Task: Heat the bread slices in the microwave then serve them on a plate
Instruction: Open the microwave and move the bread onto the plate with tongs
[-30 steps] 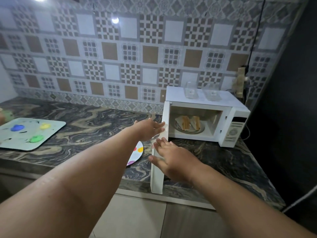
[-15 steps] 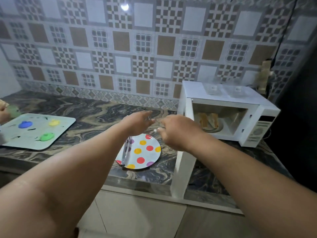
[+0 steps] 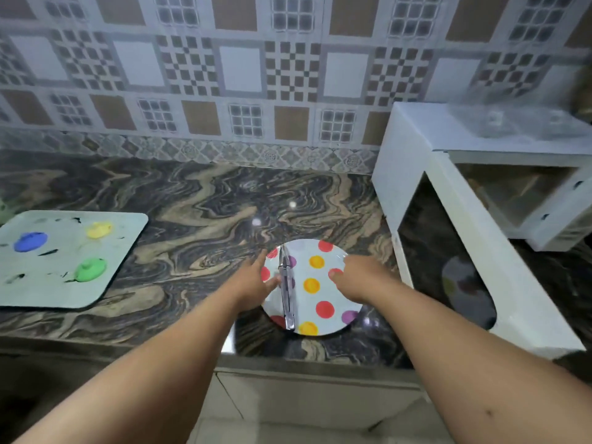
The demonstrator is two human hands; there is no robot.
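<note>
Both hands are now lying down at the spotted plate (image 3: 320,296) on the marbled worktop (image 3: 198,219), having dropped from mid-air beside the open microwave door (image 3: 455,267). Left hand (image 3: 256,280) is resting at the plate's left rim beside metal tongs (image 3: 286,290), fingers nearly straight; right hand (image 3: 358,277) is touching the right rim, its grasp unclear. Inside the microwave (image 3: 480,174), the bread is blurring beyond recognition.
</note>
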